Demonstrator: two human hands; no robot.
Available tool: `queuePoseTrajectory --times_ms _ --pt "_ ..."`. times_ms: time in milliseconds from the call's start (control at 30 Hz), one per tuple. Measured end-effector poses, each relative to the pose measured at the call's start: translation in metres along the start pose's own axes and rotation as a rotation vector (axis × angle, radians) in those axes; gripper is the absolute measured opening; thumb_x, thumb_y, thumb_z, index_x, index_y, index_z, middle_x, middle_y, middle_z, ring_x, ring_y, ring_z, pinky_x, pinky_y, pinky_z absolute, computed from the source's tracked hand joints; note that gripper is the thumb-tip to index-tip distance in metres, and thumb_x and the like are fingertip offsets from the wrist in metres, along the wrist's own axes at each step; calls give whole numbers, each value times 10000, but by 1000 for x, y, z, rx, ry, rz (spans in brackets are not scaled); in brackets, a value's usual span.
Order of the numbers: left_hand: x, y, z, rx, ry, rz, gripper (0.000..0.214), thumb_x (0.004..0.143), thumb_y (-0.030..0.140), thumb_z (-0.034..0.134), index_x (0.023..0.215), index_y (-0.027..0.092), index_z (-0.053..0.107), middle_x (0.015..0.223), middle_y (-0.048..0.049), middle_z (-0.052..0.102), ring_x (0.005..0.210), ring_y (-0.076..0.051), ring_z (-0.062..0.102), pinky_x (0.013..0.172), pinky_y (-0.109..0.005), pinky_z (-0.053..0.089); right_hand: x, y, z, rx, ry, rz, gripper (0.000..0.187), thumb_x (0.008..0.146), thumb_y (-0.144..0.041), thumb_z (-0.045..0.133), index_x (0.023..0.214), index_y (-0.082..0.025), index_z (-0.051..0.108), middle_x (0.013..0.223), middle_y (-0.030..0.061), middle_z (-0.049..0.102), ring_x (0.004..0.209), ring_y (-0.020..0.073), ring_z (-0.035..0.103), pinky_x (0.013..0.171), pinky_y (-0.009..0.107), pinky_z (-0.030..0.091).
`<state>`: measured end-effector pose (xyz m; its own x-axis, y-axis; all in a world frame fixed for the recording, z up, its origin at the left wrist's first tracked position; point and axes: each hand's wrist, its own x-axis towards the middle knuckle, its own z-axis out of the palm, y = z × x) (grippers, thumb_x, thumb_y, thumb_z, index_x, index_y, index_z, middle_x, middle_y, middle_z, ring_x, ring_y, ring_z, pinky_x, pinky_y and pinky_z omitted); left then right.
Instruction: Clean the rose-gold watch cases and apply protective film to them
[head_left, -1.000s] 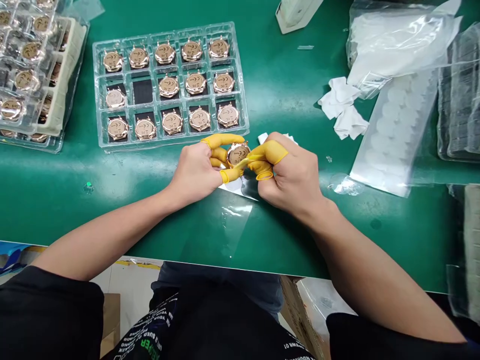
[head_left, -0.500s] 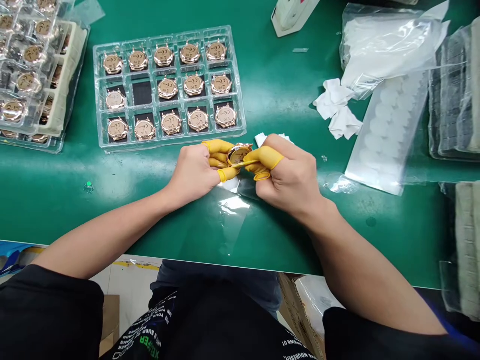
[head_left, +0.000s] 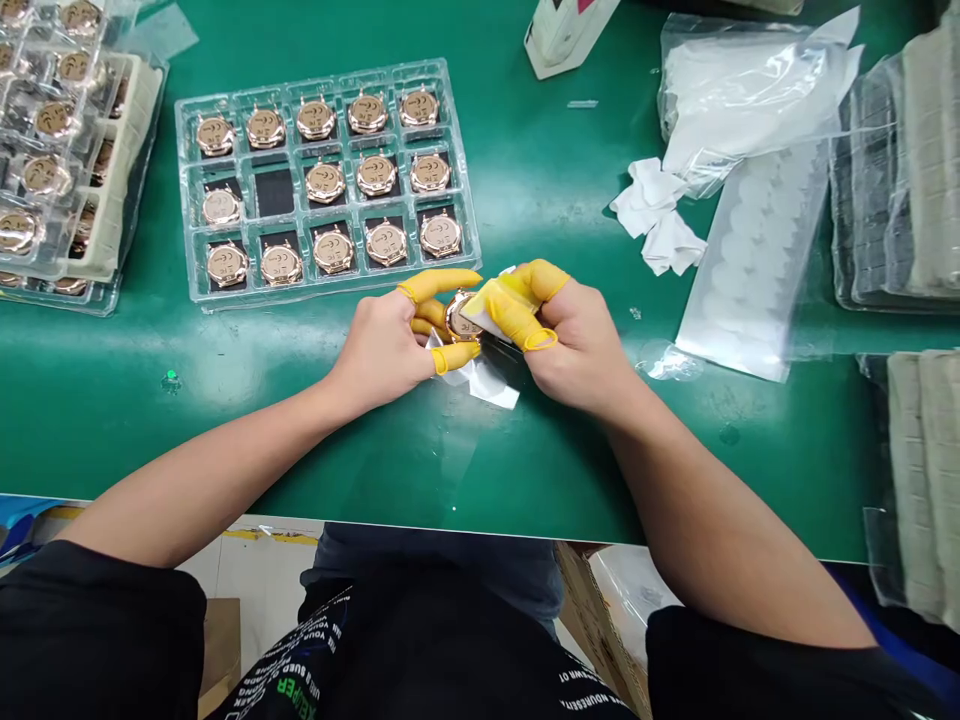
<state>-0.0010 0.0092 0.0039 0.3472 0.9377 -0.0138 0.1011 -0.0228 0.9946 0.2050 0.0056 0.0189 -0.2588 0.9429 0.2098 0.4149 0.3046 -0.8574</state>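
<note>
My left hand [head_left: 381, 352], in yellow finger cots, pinches a round rose-gold watch case [head_left: 463, 316] by its edge. My right hand [head_left: 574, 340], also with yellow cots, holds a pale strip of protective film [head_left: 487, 322] against the case's face, hiding most of it. A shiny clear-and-white film sheet [head_left: 480, 375] lies on the mat under the hands. Nearest to my left fingers stands a clear plastic tray [head_left: 326, 290] holding several rose-gold watch cases, and one compartment [head_left: 274, 192] holds none.
A green mat [head_left: 225, 345] covers the bench. A stacked tray of watch cases [head_left: 75, 190] stands at the far left. To the right lie white cloths [head_left: 656, 215], a plastic bag [head_left: 739, 100] and a film sheet [head_left: 754, 270]. Bagged grey packs [head_left: 911, 480] stand at the right edge.
My right fingers have moved from the case's rim onto its face, bringing the pale film over it. The view has shifted, so the tray and bench items appear further left.
</note>
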Motion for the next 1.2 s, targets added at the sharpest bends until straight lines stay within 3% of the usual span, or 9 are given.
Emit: queuePoseTrajectory --times_ms 133,300,467,567,633,800,1000,1100,1200 --pt "0 1 -1 -8 -9 2 575 702 225 874 1263 225 746 825 28 752 713 -119 708 706 -240 611 7 11 -13 -7 38 117 464 1030 -659 545 864 -227 583 850 39 619 774 190 568 751 375 480" --pt "1 3 0 -16 -8 -17 583 687 230 893 1251 209 752 886 8 787 767 -136 738 753 -258 633 11 21 -30 -479 396 213 319 942 -404 707 1166 -182 669 1191 176 650 1073 295 590 1051 560 448" --pt "-1 2 3 -54 -51 -17 563 708 182 863 1258 204 742 972 -2 813 833 -153 776 819 -280 651 -1 -3 -13 63 49 269 532 836 -536 820 1273 -277 660 923 28 716 757 185 630 739 380 558" --pt "-2 1 5 -57 -51 -71 696 725 160 846 1392 231 664 955 1 816 855 -172 790 823 -297 659 2 -16 -7 192 90 342 487 707 -469 933 1104 -273 728 841 3 703 755 167 651 716 333 585" --pt "-2 1 5 -34 -44 -76 667 759 184 844 1397 231 655 972 -10 817 899 -191 797 864 -323 663 12 -21 -6 228 73 393 476 664 -421 954 1068 -266 757 858 10 724 805 173 681 763 331 612" --pt "-1 4 2 68 18 -104 560 815 240 828 1352 280 674 1122 -13 815 993 -238 792 912 -390 662 45 -29 -4 136 -244 508 476 736 -524 900 1098 -245 767 957 66 780 863 206 728 756 347 622" --pt "-2 17 -4 52 -31 -218 854 808 361 867 1569 314 480 958 8 803 954 -254 789 939 -447 649 73 -42 -18 68 -420 551 758 549 -755 954 1092 -279 722 864 87 780 770 235 735 594 344 564" --pt "-2 20 -4 -55 -35 -264 966 781 389 905 1607 294 412 1074 -30 823 1044 -244 789 981 -417 650 99 -58 -13 33 -237 513 637 587 -555 1017 1077 -273 723 795 46 741 666 180 664 519 305 439" --pt "0 16 -3 -92 -79 -253 856 794 379 889 1541 269 485 1135 -38 826 1065 -231 794 1018 -402 644 141 -73 25 -92 -17 428 335 810 -144 887 1102 -206 735 747 -10 669 640 93 581 607 299 410"
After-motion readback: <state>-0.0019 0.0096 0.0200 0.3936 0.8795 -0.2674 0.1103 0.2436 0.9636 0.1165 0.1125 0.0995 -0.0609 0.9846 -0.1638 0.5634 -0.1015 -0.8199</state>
